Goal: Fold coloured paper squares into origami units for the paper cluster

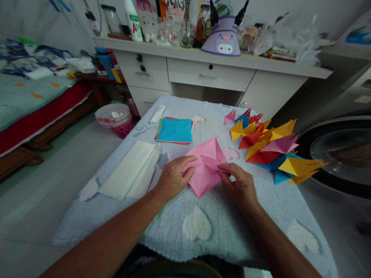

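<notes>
A pink sheet of origami paper (206,164), partly folded with raised creases, lies on the pale blue towel-covered table (203,224). My left hand (173,178) rests on the paper's left edge, fingers curled and pinching a fold. My right hand (240,184) holds the right side, its fingers pressed together on a crease near the paper's middle. A stack of flat coloured squares (174,130), blue on top, lies beyond my left hand. To the right sits a heap of folded paper shapes (269,148) in yellow, red, blue and pink.
A folded white cloth or paper pad (131,172) lies at the table's left. A small white box (158,114) sits by the stack. Behind stands a cluttered white desk (208,73), a pink bin (116,119) on the floor, a bed at left, a washing machine at right.
</notes>
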A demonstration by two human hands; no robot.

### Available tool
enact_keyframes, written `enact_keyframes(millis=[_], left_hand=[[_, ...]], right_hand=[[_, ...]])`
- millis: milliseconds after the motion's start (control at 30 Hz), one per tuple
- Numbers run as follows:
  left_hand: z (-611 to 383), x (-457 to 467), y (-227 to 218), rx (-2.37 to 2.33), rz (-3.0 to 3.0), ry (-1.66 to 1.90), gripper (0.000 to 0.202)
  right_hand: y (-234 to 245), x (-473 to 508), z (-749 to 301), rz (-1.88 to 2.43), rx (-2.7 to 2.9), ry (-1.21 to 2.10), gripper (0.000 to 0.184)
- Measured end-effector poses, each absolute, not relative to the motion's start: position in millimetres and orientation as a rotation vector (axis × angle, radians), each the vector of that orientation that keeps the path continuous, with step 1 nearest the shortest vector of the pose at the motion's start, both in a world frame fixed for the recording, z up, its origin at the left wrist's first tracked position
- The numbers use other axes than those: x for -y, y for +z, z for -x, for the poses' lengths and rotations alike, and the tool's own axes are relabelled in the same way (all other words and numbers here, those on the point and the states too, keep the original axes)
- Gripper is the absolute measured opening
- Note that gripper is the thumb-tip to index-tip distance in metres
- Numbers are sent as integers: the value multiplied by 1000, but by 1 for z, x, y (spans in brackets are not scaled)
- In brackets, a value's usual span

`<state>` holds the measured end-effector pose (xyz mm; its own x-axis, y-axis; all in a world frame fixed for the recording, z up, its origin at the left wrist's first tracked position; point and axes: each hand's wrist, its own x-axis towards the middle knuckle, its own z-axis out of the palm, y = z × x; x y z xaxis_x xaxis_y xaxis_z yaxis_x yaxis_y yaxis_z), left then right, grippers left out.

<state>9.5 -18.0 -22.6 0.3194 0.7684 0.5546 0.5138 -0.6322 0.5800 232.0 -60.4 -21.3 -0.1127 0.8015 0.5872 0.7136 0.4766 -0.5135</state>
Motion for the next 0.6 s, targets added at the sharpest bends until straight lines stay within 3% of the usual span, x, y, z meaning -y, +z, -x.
enact_keyframes(millis=[333, 467, 600], left_hand=[[-10, 19, -18, -1113, -2345, 1263, 39], [-11, 20, -19, -1101, -2351, 1265, 47], [-9, 18, -20, -1149, -2350, 1276, 43]], right_hand=[[-21, 61, -231, 1216, 1865, 83, 20], [-23, 61, -232, 1268, 1812, 68, 32], [-20, 61, -231, 1239, 1846, 47, 18]])
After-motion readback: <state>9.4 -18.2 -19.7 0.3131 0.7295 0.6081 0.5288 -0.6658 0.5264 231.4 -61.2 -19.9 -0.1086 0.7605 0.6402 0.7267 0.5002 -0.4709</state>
